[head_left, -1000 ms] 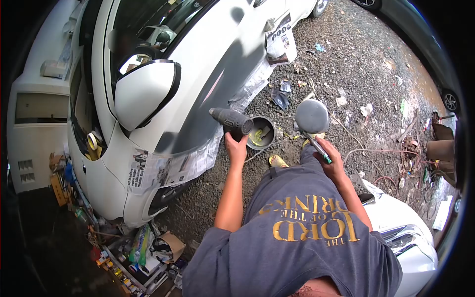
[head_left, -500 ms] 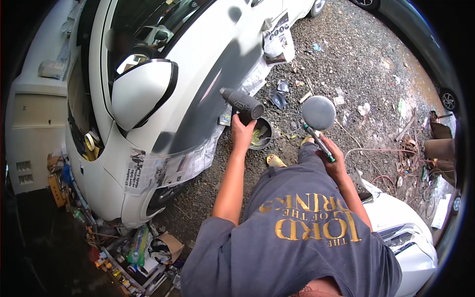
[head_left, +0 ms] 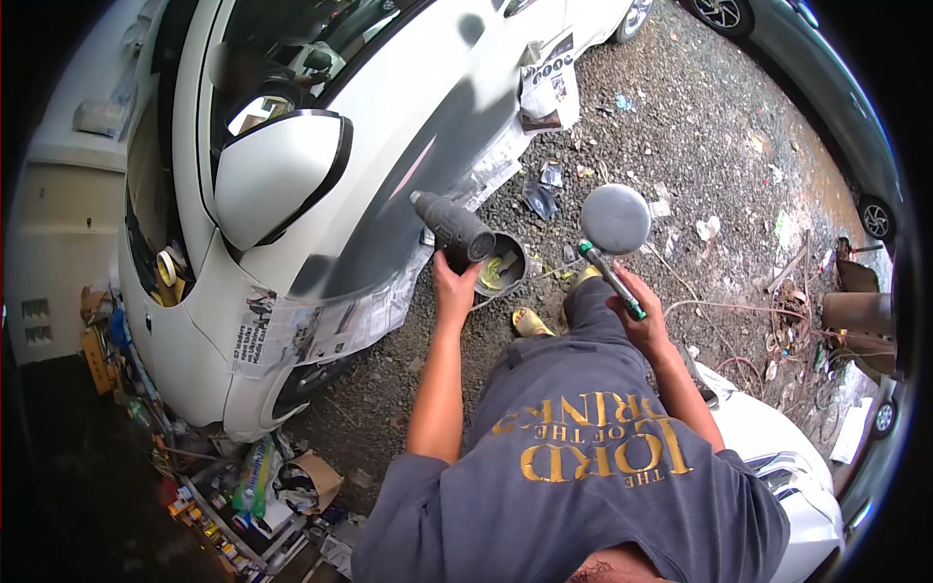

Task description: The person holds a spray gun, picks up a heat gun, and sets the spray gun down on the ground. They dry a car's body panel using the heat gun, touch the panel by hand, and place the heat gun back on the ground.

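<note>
Left fingers (head_left: pixel 442 265) grip dark tool (head_left: pixel 451 225), forearm (head_left: pixel 439 379) forward.

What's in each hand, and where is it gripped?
Your left hand holds a dark heat gun by the grip beneath its barrel; your right hand holds a slim green-and-silver tool along its lower half.

The dark grey gun-shaped tool (head_left: pixel 455 229) has a matt, plastic-looking body; the slim green-ended tool (head_left: pixel 612 282) looks shiny. The rounded white wing mirror (head_left: pixel 272 180) is glossy, the broad grey patch (head_left: pixel 381 233) on the white car (head_left: pixel 389 121) matt. The printed sheets (head_left: pixel 335 330) are creased newspaper, the grey gravel (head_left: pixel 641 126) rough, the dark grey T-shirt (head_left: pixel 573 520) matt cloth.
</note>
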Motion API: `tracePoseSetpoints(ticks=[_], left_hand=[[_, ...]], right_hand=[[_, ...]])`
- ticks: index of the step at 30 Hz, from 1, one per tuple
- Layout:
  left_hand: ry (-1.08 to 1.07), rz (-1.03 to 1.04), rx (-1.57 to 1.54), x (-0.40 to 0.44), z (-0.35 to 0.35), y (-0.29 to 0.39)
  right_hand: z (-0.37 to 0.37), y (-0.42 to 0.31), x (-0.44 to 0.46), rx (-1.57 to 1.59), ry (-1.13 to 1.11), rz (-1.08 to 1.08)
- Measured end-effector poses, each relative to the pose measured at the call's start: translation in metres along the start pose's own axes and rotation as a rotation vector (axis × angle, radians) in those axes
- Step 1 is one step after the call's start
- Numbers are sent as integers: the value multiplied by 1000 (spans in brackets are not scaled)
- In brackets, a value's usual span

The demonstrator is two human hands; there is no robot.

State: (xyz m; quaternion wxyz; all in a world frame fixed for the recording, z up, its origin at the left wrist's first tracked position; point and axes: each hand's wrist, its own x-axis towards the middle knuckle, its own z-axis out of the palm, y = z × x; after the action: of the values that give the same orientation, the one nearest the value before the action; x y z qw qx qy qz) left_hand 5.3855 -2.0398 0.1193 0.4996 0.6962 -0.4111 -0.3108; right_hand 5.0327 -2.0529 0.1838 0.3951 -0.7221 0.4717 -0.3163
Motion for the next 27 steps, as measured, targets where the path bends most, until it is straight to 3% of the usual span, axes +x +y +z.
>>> tracePoseSetpoints(ticks=[9, 19, 23, 25, 27], left_hand=[[-36, 35, 55, 63, 46, -1], [-54, 3, -12, 109, 101, 29], [-80, 25, -31, 112, 113, 41], [-53, 36, -19, 111, 118, 48], [-42, 45, 3, 112, 119, 50]], right_hand=[[-14, 14, 53, 96, -123, 33], [-56, 56, 106, 18, -81, -134], [-71, 70, 120, 125, -114, -2], [-71, 64, 126, 325, -83, 139], [-72, 69, 134, 221, -101, 53]])
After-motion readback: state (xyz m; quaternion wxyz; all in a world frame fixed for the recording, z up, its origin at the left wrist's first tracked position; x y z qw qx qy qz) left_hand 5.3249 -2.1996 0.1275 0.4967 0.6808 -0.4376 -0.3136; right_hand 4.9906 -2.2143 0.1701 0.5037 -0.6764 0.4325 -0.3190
